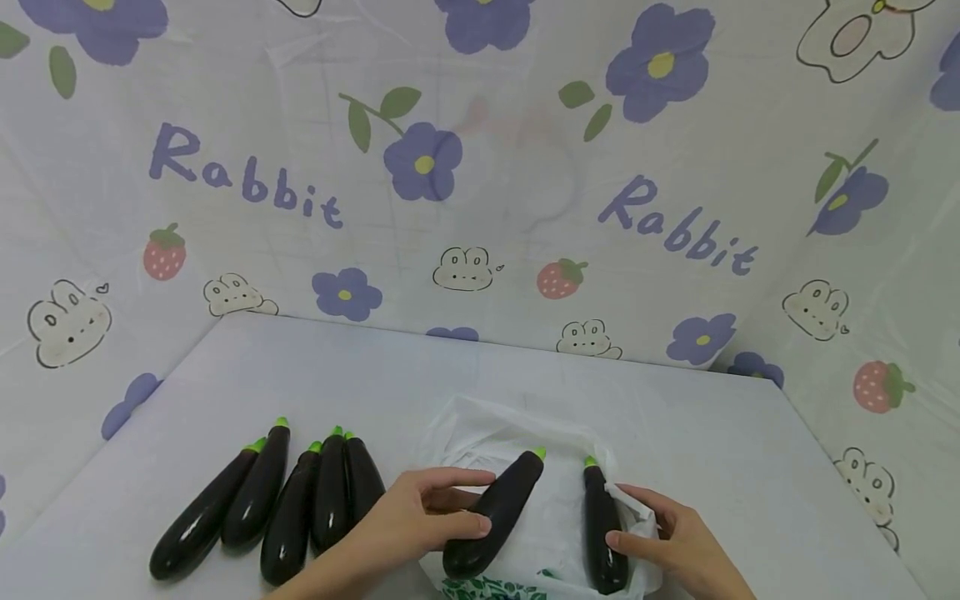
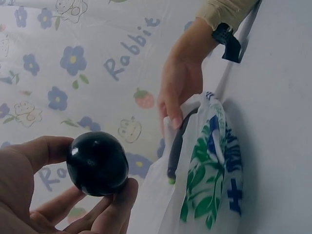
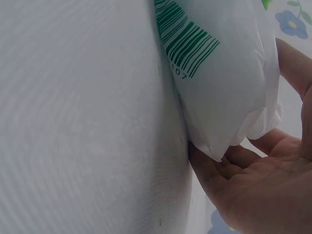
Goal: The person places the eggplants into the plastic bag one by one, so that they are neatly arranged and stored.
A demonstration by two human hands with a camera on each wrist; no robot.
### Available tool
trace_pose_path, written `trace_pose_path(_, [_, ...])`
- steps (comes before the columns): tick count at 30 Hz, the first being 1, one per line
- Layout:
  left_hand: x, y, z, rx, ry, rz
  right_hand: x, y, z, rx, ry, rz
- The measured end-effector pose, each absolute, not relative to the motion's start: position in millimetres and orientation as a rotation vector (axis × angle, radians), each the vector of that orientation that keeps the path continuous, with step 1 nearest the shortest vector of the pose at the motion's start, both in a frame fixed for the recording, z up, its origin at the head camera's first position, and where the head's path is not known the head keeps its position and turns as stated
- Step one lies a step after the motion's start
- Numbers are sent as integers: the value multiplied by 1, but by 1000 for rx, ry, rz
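My left hand (image 1: 416, 512) grips a dark, glossy eggplant (image 1: 498, 512) with a bright green stem end, thumb on one side and fingers on the other. In the left wrist view its rounded end (image 2: 97, 163) faces the camera. Below it lies a white plastic bag (image 1: 487, 421) with green leaf print. A second eggplant (image 1: 597, 525) lies in the bag along its right side. My right hand (image 1: 682, 537) pinches the bag's right edge, its thumb reaching over to that eggplant. The right wrist view shows fingers against the bag's outer wall (image 3: 234, 83), near a barcode.
Several more eggplants (image 1: 198, 517) lie side by side on the white table (image 1: 337, 358), left of the bag and partly behind my left forearm. A printed curtain (image 1: 510, 208) with flowers and rabbits hangs behind the table and along its sides.
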State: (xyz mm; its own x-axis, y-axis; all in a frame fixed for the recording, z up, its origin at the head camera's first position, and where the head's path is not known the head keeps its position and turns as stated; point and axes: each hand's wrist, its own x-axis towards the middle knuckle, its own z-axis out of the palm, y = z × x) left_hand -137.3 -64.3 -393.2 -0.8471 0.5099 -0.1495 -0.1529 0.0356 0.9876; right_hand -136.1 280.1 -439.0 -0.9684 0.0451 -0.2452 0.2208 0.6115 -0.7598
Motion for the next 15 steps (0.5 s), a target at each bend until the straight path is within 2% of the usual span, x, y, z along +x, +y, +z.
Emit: trace_pose_path(15, [-140, -9, -412, 197, 1773, 2011, -135, 279, -438, 210, 2645, -1282])
